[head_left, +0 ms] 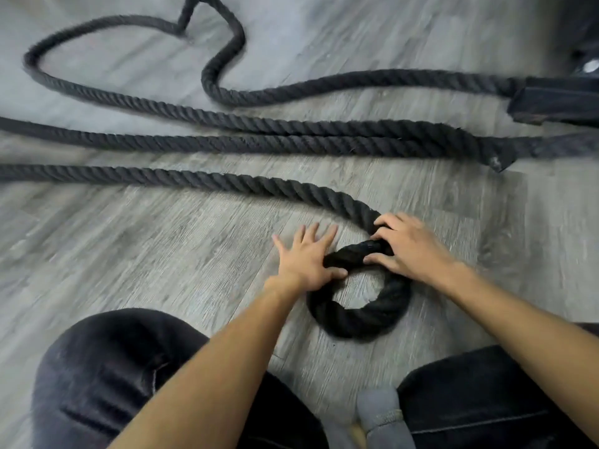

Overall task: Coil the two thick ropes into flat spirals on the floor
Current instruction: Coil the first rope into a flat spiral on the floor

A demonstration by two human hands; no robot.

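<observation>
A thick black twisted rope (pixel 201 180) runs in from the left edge and curls into one small loop (pixel 359 320) on the grey wood floor in front of my knees. Its smooth capped end (pixel 351 252) lies across the top of the loop. My right hand (pixel 410 246) grips the rope where the capped end meets the incoming strand. My left hand (pixel 308 259) lies flat on the floor, fingers spread, with the thumb pressed on the capped end's tip. A second black rope (pixel 259 132) lies farther back in long doubled runs and a wide loop.
A dark block-shaped anchor (pixel 557 103) sits at the right edge where the far rope ends. A taped rope end (pixel 497 157) lies near it. My dark trouser knees (pixel 107 374) and a grey sock (pixel 382 416) fill the bottom. Bare floor lies left of the loop.
</observation>
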